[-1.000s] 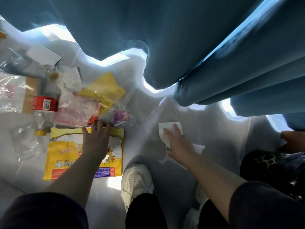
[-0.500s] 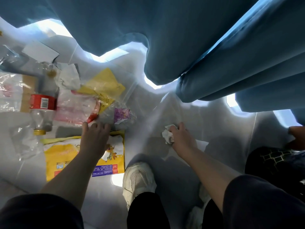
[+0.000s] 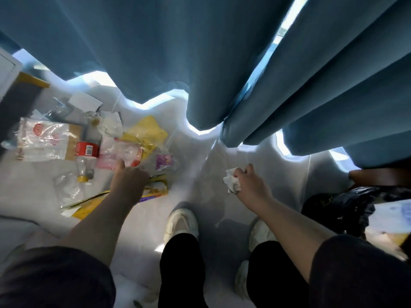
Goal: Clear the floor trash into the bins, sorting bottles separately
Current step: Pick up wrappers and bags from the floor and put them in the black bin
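The right hand [image 3: 251, 187] is curled tight around a crumpled white tissue [image 3: 231, 184], with a black bin bag [image 3: 347, 205] well off to its right. The left hand [image 3: 130, 181] curls its fingers over the top edge of a yellow snack bag [image 3: 156, 190]. Just beyond its thumb lies a clear pink-printed wrapper [image 3: 121, 153], and farther left a red-labelled plastic bottle [image 3: 85, 156] lies on its side.

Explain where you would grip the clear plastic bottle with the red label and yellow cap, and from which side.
Grip the clear plastic bottle at its bare tapered shoulder, between red label and yellow cap, from above, fingers spanning its width. It lies flat, cap towards the person, and a pink-and-clear wrapper crowds its upper half.
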A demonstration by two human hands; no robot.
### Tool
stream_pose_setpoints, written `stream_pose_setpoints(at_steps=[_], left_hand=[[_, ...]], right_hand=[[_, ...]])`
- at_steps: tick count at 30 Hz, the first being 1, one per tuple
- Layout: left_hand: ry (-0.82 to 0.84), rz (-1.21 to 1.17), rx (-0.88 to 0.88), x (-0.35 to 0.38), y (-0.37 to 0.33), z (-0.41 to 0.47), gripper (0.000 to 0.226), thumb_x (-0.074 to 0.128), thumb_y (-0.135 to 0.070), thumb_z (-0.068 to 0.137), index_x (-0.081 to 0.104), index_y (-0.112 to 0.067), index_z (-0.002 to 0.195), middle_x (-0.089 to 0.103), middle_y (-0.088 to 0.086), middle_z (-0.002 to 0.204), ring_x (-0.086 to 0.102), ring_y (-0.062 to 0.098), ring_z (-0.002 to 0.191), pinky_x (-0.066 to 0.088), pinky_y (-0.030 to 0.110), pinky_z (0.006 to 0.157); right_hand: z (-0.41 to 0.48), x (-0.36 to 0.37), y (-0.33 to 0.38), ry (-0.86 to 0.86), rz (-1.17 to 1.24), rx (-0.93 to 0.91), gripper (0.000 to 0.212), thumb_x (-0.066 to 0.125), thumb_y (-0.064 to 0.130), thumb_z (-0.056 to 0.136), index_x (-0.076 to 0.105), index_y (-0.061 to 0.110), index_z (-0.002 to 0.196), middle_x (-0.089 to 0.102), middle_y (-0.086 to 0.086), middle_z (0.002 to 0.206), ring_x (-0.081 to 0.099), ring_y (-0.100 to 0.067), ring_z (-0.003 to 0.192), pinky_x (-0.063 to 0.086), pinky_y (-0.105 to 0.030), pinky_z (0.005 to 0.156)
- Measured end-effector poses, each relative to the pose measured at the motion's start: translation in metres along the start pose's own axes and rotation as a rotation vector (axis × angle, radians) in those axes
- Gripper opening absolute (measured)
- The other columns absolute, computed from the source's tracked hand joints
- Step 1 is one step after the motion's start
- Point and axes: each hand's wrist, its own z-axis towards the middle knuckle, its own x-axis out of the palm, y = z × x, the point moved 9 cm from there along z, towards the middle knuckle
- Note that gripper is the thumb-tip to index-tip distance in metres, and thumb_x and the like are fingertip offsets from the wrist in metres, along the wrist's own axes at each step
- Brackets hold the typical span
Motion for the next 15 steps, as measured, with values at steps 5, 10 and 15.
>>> stream_pose_setpoints(at_steps=[5, 10, 15], left_hand=[[-0.034, 0.060, -0.069, -0.072, 0.014, -0.047, 0.020, 0.053, -0.015, 0.090, 0.062, -0.022, 0.105, 0.065, -0.004, 0.104, 0.064, 0.017, 0.092, 0.032, 0.045, 0.104], [-0.106, -0.057, -0.099, -0.148, 0.011, -0.088, 0.012, 0.055, -0.029, 0.090, 0.062, -0.025, 0.099, 0.061, -0.005, 0.099, 0.062, 0.019, 0.089, 0.029, 0.039, 0.092], [-0.238, -0.178, -0.045, -0.237, -0.024, -0.132, 0.006, 0.049, -0.021, 0.089, 0.055, -0.022, 0.087, 0.055, -0.002, 0.095, 0.058, 0.022, 0.086, 0.027, 0.037, 0.086]], right_hand=[[-0.057, -0.062, -0.006, -0.086, 0.062, -0.010, 0.040, 0.061, 0.022, 0.086, 0.044, 0.019, 0.122, 0.034, -0.008, 0.126, 0.058, -0.030, 0.093, 0.050, -0.037, 0.077], [-0.129, -0.120, -0.034, -0.159, 0.077, 0.002, 0.043, 0.063, 0.024, 0.085, 0.044, 0.020, 0.123, 0.033, -0.008, 0.124, 0.057, -0.031, 0.096, 0.049, -0.037, 0.074], [-0.205, -0.157, -0.087, -0.260, 0.072, 0.071, 0.043, 0.061, 0.019, 0.086, 0.044, 0.018, 0.126, 0.034, -0.009, 0.123, 0.060, -0.033, 0.095, 0.052, -0.037, 0.075]])
